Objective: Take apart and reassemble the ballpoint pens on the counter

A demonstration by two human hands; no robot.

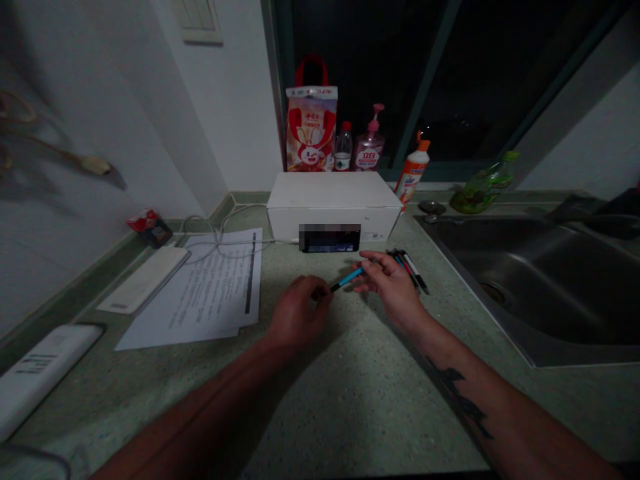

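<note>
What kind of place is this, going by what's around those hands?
Most likely a home kitchen: a stainless steel sink is set into the speckled stone countertop, and a pump bottle stands by the window behind it.

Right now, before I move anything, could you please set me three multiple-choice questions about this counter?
1. Where do the loose pens lie?
A) On the papers
B) On the windowsill
C) Between the right hand and the sink

2. What colour is the pen held between the left hand and the right hand?
A) Red
B) Blue
C) Green

3. How do the papers lie?
A) Flat on the counter
B) Rolled up
C) Crumpled in the sink

1: C, they lie just beyond the right hand, near the sink's edge.
2: B, its barrel shows blue.
3: A, the sheets lie spread out left of the hands.
</note>
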